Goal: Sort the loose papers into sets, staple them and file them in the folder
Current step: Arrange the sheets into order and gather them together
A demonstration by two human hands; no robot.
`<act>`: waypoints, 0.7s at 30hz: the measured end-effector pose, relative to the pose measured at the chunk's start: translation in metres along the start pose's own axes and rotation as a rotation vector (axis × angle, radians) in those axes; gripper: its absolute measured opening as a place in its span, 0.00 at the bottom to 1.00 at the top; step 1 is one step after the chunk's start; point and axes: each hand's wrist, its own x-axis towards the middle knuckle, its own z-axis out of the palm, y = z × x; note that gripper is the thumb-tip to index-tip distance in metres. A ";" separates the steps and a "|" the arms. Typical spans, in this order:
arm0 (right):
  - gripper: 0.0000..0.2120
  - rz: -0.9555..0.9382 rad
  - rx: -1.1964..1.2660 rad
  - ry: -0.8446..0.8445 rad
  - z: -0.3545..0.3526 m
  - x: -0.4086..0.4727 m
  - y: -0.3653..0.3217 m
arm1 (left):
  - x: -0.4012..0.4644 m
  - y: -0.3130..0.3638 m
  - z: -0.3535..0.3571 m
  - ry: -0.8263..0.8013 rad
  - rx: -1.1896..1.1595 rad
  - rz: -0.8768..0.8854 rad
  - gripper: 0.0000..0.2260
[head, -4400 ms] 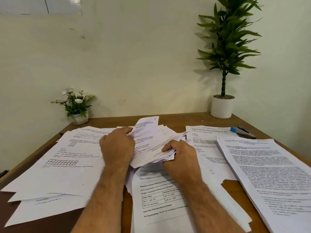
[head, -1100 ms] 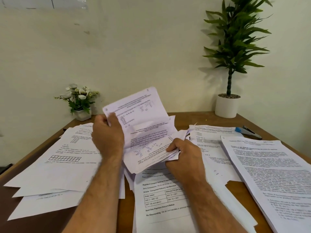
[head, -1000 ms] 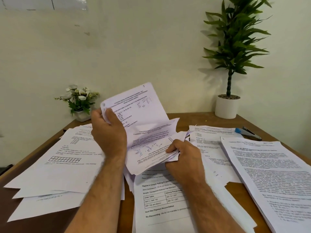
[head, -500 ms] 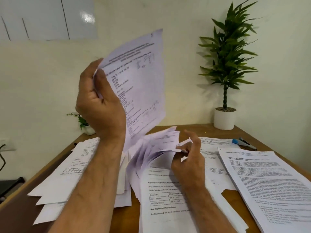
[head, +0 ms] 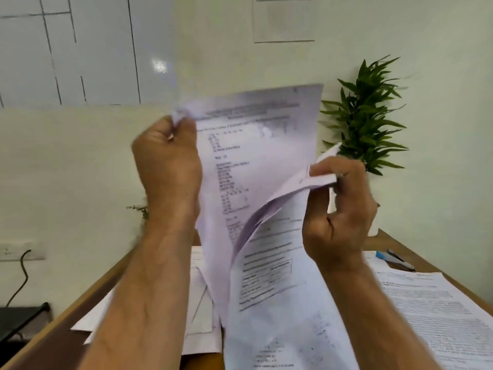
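Above the table: both hands are raised, with papers held between them.
Left hand: curled round the upper left corner of a printed sheet; that corner is crumpled inside the grip.
Sheet: held upright, well above the table, its print facing the camera; the text is too blurred to be read.
Right hand: fingers and thumb are clamped on the top edge of a bunch of papers, right of the sheet.
Bunch: bent over at the grip and hung down toward the table; a boxed chart is printed on its front page; its left edge overlaps the lower part of the sheet.
Stack: printed pages laid flat on the right side of the table, below the right forearm.
Loose pages: spread flat on the left side of the table, partly hidden by the left forearm.
Stapler: blue and dark, laid on the table beyond the stack, near the far right edge.
Plant: green leaves seen behind the right hand, at the far right corner of the table; the pot is mostly hidden.
Whiteboard: fixed to the wall above the left side of the table.
Socket: on the wall left of the table, with a dark cable hung from it.
Folder: cannot be told in this view.
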 end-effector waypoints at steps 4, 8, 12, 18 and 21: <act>0.06 0.064 -0.058 -0.226 0.007 -0.007 0.002 | -0.024 -0.060 0.003 -0.199 0.105 -0.393 0.07; 0.04 0.227 -0.158 -0.550 0.014 -0.068 0.031 | -0.059 -0.128 -0.006 -0.356 0.107 -0.739 0.06; 0.02 0.403 -0.199 -0.709 0.005 -0.138 0.055 | -0.091 -0.166 -0.008 -0.385 0.100 -0.817 0.05; 0.09 0.496 -0.253 -0.785 -0.004 -0.178 0.060 | -0.114 -0.201 -0.008 -0.392 0.251 -0.761 0.06; 0.09 0.458 -0.251 -0.771 -0.005 -0.178 0.059 | -0.120 -0.208 -0.010 -0.344 0.202 -0.775 0.07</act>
